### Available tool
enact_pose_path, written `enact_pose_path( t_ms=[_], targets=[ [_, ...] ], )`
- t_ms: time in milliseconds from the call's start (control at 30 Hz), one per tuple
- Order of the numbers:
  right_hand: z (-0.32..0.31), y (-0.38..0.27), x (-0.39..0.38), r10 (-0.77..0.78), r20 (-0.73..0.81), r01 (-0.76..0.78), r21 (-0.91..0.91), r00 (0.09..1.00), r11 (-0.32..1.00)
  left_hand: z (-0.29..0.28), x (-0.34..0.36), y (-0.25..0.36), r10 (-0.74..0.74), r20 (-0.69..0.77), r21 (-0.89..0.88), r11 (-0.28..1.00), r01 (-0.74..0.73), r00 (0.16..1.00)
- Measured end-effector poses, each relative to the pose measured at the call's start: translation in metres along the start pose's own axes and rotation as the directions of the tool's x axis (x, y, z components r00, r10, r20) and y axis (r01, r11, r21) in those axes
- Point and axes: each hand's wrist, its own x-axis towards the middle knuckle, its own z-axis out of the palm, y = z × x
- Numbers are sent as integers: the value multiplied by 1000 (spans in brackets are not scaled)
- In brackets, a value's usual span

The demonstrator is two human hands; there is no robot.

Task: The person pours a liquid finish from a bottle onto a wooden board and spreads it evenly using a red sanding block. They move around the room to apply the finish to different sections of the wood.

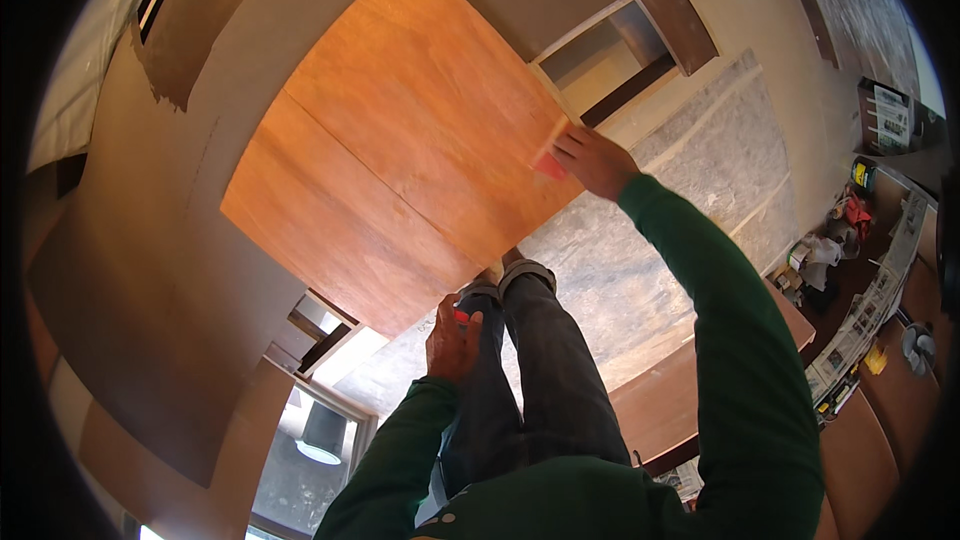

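A large orange-brown wooden panel [400, 120] with a dark seam across it lies before me. My right hand [602, 164] is at the panel's right edge, its fingers closed on a flat red piece [550, 165] pressed to the wood. The piece is slightly blurred, so its exact kind is unclear. Close to my left knee, my left hand [452, 348] is closed round a small red object [461, 317], most of which the fingers hide.
Under and around the panel are grey-brown boards [150, 270]. An open-framed box [610, 50] stands beyond its right edge. To the right, a cluttered bench [860, 310] holds newspaper, a can and tools. A glass-paned frame [310, 460] is at lower left.
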Motion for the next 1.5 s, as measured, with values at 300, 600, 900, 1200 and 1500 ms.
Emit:
enact_pose_path(
  t_ms=[300,600,900,1200,1500],
  targets=[
    [-10,-80,-53,661,-122,-535,488,740,689,1,-28,-45,21,18,52,998,-22,1000],
    [26,-116,-22,792,-148,-704,382,593,599,-11,-29,-54,77,-2,25,997,-77,997],
    [63,-224,31,819,-66,-676,528,570,513,-12,-38,-62,44,-24,-52,998,-45,999],
    [48,-155,-26,991,-86,-755,655,-105,-24,-34,-26,-80,-9,-56,-69,998,5,998],
    [82,-131,15,959,-1,-769,598,-284,-227,-32,-25,-80,-47,-55,-95,995,42,997]
  ],
)
